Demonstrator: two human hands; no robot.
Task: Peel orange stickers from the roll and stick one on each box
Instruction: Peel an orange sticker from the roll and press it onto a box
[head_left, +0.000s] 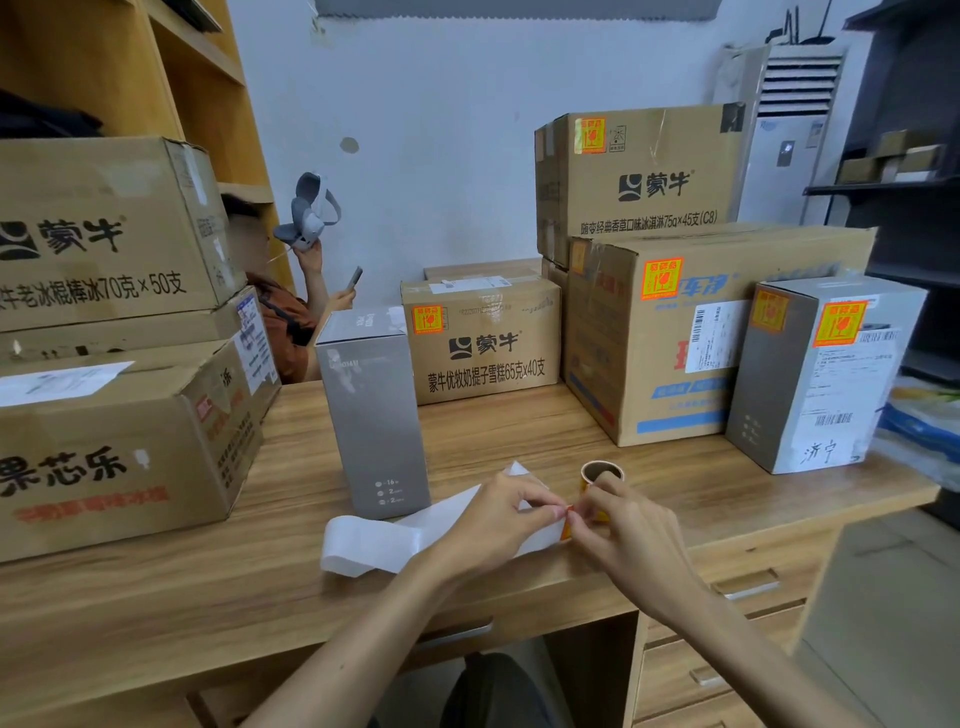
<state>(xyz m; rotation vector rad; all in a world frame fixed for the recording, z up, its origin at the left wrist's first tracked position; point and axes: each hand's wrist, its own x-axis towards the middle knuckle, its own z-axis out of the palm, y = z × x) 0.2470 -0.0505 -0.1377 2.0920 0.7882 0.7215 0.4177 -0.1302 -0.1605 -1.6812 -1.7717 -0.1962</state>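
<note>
Mid-peel
My left hand (488, 525) and right hand (623, 535) pinch an orange sticker (567, 525), mostly hidden; of the roll (601, 473) only the top shows.

Stickers (839, 323) orange w/ red print, poss. a glass symbol. Backing strip (374, 545) white. Tall box (374, 415) grey. Cartons (483, 343) brown, black lettering. Desk (208, 587) light wood-grain.

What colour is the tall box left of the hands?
Grey; the tall box shows best in head view.
</note>
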